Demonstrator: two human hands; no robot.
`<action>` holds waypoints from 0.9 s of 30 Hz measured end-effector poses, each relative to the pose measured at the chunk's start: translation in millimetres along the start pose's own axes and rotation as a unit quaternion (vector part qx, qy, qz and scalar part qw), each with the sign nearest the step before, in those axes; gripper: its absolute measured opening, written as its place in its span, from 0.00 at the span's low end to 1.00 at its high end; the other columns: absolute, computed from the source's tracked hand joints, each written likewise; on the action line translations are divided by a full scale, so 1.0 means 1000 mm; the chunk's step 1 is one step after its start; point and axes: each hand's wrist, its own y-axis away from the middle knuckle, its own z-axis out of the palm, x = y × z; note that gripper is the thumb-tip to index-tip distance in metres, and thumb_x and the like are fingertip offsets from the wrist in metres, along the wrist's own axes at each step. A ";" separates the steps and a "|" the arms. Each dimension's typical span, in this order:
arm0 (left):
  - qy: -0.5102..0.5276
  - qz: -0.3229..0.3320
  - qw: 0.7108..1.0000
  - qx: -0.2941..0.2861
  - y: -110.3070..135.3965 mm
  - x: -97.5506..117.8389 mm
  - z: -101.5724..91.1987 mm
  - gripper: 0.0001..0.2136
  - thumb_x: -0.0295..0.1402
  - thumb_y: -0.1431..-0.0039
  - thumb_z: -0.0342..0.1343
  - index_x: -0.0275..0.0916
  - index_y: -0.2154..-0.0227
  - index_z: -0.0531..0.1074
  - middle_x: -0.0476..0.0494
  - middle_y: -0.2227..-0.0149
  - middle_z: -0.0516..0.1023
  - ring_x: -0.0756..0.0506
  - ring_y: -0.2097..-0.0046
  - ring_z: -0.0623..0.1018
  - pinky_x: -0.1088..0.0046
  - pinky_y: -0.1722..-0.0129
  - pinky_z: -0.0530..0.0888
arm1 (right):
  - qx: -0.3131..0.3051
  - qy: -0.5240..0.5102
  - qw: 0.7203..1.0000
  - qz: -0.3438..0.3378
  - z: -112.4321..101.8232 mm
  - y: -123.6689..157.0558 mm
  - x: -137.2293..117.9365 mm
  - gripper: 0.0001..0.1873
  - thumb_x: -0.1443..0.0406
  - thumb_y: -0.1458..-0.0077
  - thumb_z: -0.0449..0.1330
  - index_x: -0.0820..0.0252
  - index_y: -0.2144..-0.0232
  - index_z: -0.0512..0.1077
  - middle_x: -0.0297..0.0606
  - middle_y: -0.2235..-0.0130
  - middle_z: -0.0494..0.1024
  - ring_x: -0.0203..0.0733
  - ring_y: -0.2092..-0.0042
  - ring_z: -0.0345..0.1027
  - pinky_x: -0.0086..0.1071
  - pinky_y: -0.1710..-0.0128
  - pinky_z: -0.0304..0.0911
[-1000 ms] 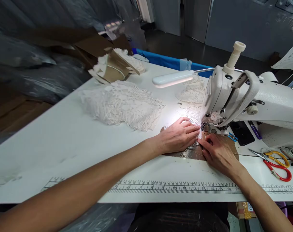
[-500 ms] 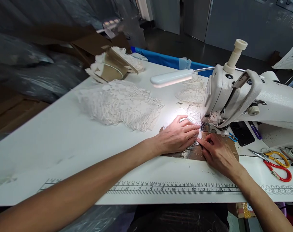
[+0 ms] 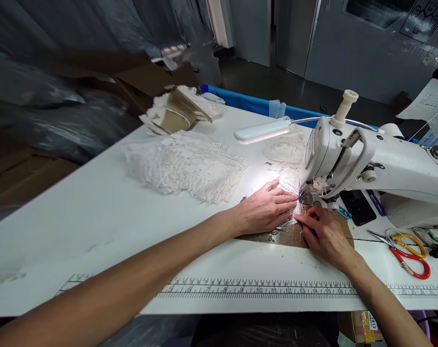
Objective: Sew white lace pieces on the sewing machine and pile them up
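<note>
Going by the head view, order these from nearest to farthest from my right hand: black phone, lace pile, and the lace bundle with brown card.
From your right hand:
1. Black phone: on its right, slightly beyond.
2. Lace pile: to its left, past the left hand.
3. Lace bundle with brown card: also left, beyond the pile.

Lace [image 3: 289, 174] sat at the machine [image 3: 322, 154], right of centre.
The left hand [image 3: 265, 210] lay flat on it; the right hand [image 3: 324, 235] touched its lower end. A lace pile [image 3: 190, 166] lay left of centre, a ruler [image 3: 258, 289] along the bottom, scissors [image 3: 397, 252] at lower right.
</note>
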 end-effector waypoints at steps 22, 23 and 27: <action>-0.053 -0.013 0.999 -0.002 -0.002 0.006 0.003 0.17 0.31 0.27 0.38 0.34 0.56 0.73 0.36 0.49 0.77 0.42 0.54 0.77 0.48 0.44 0.65 | -0.006 -0.032 0.999 0.024 0.006 0.004 0.010 0.19 0.70 0.40 0.55 0.53 0.50 0.77 0.41 0.59 0.74 0.43 0.62 0.69 0.34 0.63 0.69; -0.067 -0.013 0.998 -0.004 -0.002 0.007 0.002 0.17 0.30 0.27 0.38 0.34 0.59 0.73 0.36 0.52 0.77 0.43 0.58 0.76 0.50 0.47 0.67 | -0.006 -0.032 0.999 0.021 0.006 0.004 0.010 0.19 0.70 0.40 0.55 0.53 0.50 0.77 0.41 0.59 0.74 0.43 0.62 0.69 0.34 0.63 0.69; -0.085 0.000 0.996 -0.018 -0.004 0.008 0.000 0.15 0.28 0.28 0.39 0.36 0.66 0.71 0.41 0.59 0.75 0.47 0.65 0.72 0.57 0.52 0.68 | -0.009 -0.031 0.999 0.019 0.004 0.003 0.008 0.19 0.70 0.40 0.54 0.53 0.50 0.77 0.41 0.59 0.74 0.43 0.63 0.69 0.36 0.62 0.69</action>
